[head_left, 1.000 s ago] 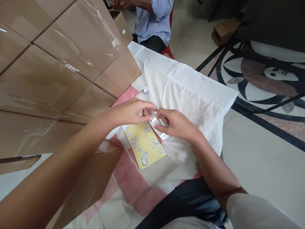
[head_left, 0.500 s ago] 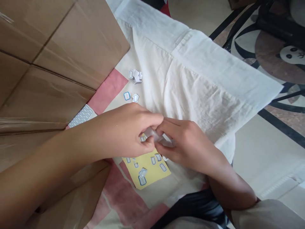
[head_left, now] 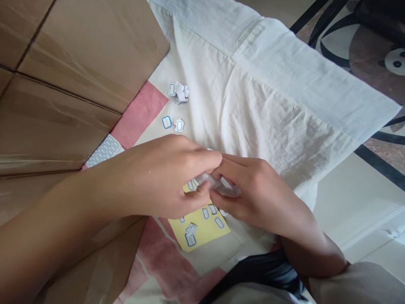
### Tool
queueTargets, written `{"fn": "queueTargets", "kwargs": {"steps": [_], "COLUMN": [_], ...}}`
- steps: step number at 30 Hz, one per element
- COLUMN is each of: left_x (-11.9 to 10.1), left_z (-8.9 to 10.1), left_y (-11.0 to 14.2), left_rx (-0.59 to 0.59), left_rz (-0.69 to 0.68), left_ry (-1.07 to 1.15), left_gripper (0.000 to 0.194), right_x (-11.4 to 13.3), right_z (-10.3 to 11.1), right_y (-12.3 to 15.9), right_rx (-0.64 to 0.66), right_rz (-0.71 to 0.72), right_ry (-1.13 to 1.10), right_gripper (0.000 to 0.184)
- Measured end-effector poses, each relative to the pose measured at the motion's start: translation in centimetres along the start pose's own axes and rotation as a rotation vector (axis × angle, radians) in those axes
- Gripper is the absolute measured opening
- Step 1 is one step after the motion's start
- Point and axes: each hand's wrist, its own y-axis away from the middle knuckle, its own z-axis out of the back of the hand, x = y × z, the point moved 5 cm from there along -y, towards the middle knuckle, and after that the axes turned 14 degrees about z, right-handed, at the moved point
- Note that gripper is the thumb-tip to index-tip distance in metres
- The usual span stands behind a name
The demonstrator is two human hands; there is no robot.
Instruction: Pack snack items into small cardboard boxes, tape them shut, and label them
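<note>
You're working a translucent film-like piece [head_left: 213, 181] between both hands, over the upper part of a yellow card [head_left: 207, 238]; exact type unclear, your fingers are covering much of it. Your right hand [head_left: 255, 185] is apparently pinching the piece's right side between thumb and forefinger. Your left hand [head_left: 177, 173] is arching in from the left, thumb bent, forefinger meeting the right fingertips; can't tell if it's gripping, contact is hidden. Best practice imo: you're anchoring with the right, letting the left do the fine work, light pressure only, since thin plastic is probably creasing easily. Blue-bordered paper labels [head_left: 219, 222] are lying loose on the card right below, so you're wanting wrists high and knuckles off them; they're likely shifting at a brush. Left forearm is passing just below the small label stack [head_left: 179, 125], so you're watching that sleeve-side swing too. Paper scrap pile [head_left: 180, 92] is sitting farther up the white cloth [head_left: 215, 105], safely apart.
</note>
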Motion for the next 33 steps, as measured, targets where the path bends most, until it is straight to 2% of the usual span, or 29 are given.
{"fn": "queueTargets", "kwargs": {"steps": [12,24,33], "left_x": [-0.43,0.05,0.01], "left_z": [0.26,0.00,0.17], "left_y": [0.08,0.01,0.16], "left_rx": [-0.017,0.022,0.017], "left_rz": [-0.077,0.013,0.019], "left_ry": [-0.063,-0.042,-0.004], "left_gripper": [0.023,0.019,0.017], "right_x": [-0.11,-0.17,-0.23], "right_z": [-0.12,-0.03,0.03], "right_y": [0.00,-0.01,0.05], "right_rx": [-0.002,0.018,0.006], "right_rz": [0.006,0.009,0.007], "right_ry": [-0.004,-0.020,-0.019], "right_gripper": [0.003,0.004,0.005]}}
